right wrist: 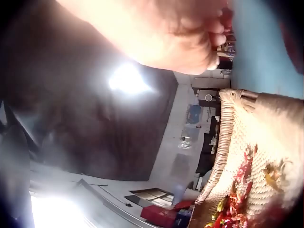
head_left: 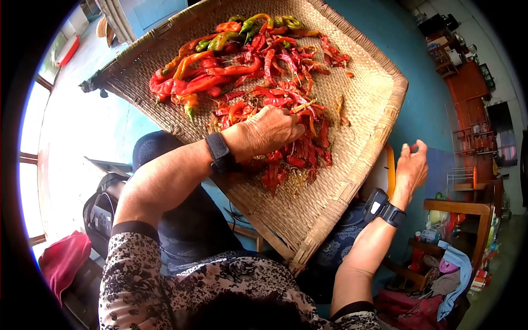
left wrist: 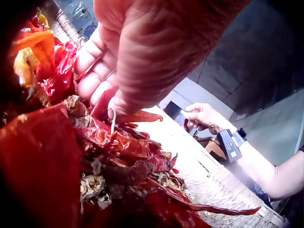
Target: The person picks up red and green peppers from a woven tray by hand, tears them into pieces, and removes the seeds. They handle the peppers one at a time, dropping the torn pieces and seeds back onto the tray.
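My left hand (head_left: 269, 129) is low over a heap of dried red peppers (head_left: 286, 99) in a woven tray (head_left: 366, 102). In the left wrist view, the left hand's (left wrist: 142, 57) thumb and fingers pinch a red pepper (left wrist: 100, 102) among wrinkled ones. Beyond the tray's right edge, my right hand (head_left: 411, 168) is raised with bent fingers around a small red piece, seen as dark red (left wrist: 186, 124) in the left wrist view; most of the piece is hidden. Fresher red, orange and green peppers (head_left: 206, 82) lie at the tray's upper left.
The tray rests across the person's lap, its near corner (head_left: 297, 264) toward the body. A wooden chair (head_left: 459, 208) holding clothes stands at the right. A dark bag (head_left: 102, 212) and a pink cloth (head_left: 65, 261) are at the left. Pale seed bits (head_left: 297, 180) lie beside the heap.
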The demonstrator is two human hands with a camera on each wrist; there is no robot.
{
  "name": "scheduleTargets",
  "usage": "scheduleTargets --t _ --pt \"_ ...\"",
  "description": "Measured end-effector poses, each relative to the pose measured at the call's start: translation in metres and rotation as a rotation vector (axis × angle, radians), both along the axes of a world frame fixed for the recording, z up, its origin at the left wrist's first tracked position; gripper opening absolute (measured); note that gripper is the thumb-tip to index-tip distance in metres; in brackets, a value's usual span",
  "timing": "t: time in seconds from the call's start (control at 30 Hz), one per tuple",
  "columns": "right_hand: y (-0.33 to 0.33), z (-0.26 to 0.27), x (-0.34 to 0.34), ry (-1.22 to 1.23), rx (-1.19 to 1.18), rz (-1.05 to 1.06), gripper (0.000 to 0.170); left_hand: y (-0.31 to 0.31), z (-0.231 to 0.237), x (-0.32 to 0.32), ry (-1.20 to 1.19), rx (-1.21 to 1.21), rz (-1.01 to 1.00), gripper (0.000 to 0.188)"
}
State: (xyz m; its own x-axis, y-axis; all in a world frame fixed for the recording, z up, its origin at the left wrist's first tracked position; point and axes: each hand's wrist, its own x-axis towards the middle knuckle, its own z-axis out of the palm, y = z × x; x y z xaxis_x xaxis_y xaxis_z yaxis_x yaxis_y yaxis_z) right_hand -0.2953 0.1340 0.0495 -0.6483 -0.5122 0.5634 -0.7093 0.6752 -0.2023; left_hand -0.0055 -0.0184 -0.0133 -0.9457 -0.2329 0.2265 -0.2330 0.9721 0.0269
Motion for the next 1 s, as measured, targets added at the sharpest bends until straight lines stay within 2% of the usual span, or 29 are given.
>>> scheduleTargets --t 0.07,0.17,0.23,0.3,0.37,0.43,0.5,0.67,0.7,0.77,0.83,0.9,1.0 --pt "-0.001 -0.006 0.004 -0.167 0.102 0.123 0.035 0.000 -0.002 -0.001 -0.015 0.010 -0.003 0.008" --pt "-0.017 -0.012 0.039 -0.215 -0.084 0.614 0.033 -0.001 -0.006 -0.001 0.031 -0.023 -0.026 0.007" --pt "-0.026 -0.003 0.081 -0.383 0.110 0.703 0.026 -0.001 -0.004 -0.001 0.012 0.024 -0.016 0.007" --pt "-0.036 -0.021 0.094 -0.558 0.305 0.888 0.023 -0.001 -0.008 -0.001 0.007 0.023 -0.007 0.008" --pt "-0.041 -0.029 0.098 -0.491 0.633 0.940 0.025 -0.002 -0.008 -0.001 0.003 0.022 0.003 0.008" --pt "-0.046 -0.029 0.107 -0.450 0.686 0.910 0.029 -0.002 -0.006 0.000 -0.009 0.041 0.006 0.009" --pt "-0.051 -0.031 0.113 -0.288 0.755 0.905 0.029 -0.002 -0.004 0.005 -0.005 0.024 0.005 0.009" --pt "-0.052 -0.026 0.117 -0.275 0.666 0.922 0.010 0.001 0.004 0.009 -0.013 0.053 0.001 0.009" --pt "-0.051 -0.023 0.115 -0.273 0.667 0.924 0.010 0.002 0.006 0.009 -0.030 0.044 0.008 0.009" --pt "-0.048 -0.018 0.112 -0.496 0.551 0.869 0.011 0.001 0.004 0.009 -0.035 0.044 0.012 0.008" --pt "-0.045 -0.022 0.106 -0.525 0.482 0.912 0.012 0.001 0.003 0.007 -0.040 0.042 0.011 0.008" --pt "-0.042 -0.021 0.102 -0.684 0.365 0.949 0.015 0.001 0.002 0.006 -0.015 0.015 0.000 0.008" --pt "-0.040 -0.031 0.088 -0.738 0.309 0.987 0.019 0.002 0.000 0.003 -0.048 0.007 0.009 0.008"
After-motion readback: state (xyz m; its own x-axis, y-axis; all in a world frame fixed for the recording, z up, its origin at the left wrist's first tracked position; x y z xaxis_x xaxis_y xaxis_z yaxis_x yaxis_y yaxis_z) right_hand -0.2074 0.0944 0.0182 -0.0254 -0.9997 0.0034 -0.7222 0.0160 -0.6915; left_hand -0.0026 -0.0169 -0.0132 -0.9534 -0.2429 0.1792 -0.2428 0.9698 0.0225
